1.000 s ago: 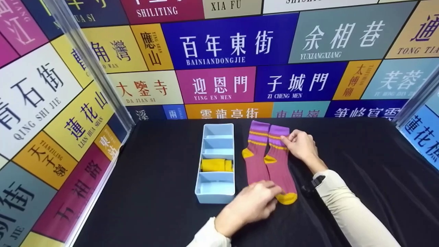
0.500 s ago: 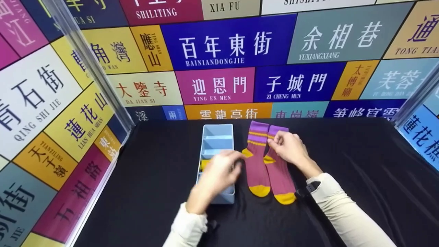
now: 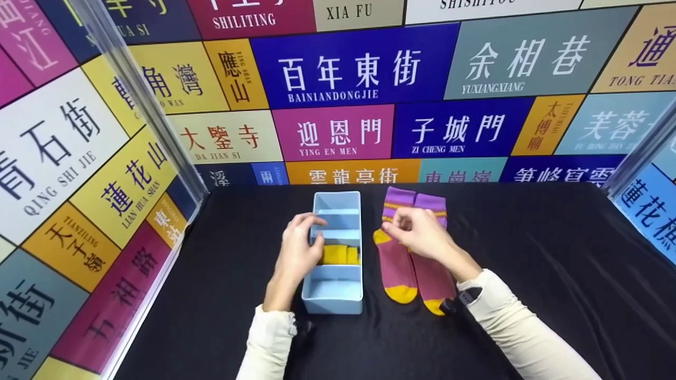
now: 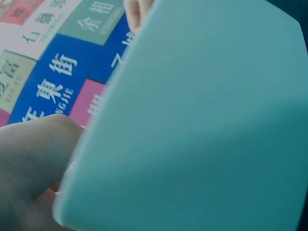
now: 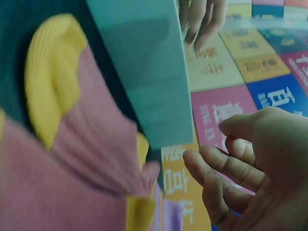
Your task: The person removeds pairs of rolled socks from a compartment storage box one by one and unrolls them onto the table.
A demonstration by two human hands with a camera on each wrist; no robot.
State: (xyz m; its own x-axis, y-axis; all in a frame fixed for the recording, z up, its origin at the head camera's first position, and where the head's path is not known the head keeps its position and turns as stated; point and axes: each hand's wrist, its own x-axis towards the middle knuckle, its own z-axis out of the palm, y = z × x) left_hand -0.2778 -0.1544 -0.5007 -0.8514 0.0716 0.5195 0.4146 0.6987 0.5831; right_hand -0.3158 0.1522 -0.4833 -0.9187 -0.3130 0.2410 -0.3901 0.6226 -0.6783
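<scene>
A pair of mauve-pink socks [image 3: 397,266] with purple striped cuffs and yellow heels and toes lies flat side by side. Above their upper part is my right hand [image 3: 422,235], its fingers loosely curled and nothing between them; it hides part of the cuffs. To the left stands a light blue divided box [image 3: 332,306]. A folded yellow cloth bundle [image 3: 339,255], possibly socks, sits in one compartment. At the box's left side is my left hand [image 3: 297,248], fingers bent loosely over the rim beside the bundle. Whether it touches the box I cannot tell.
Black cloth [image 3: 554,253] covers the table, a little wrinkled on the right. Behind it rises a wall of colourful sign panels [image 3: 348,63]. A clear upright edge [image 3: 153,105] stands at the left corner.
My left hand has moved from the sock toes up and leftward, across the box to its left side. The right hand has shifted left from the cuff's outer edge. Socks and box stay put.
</scene>
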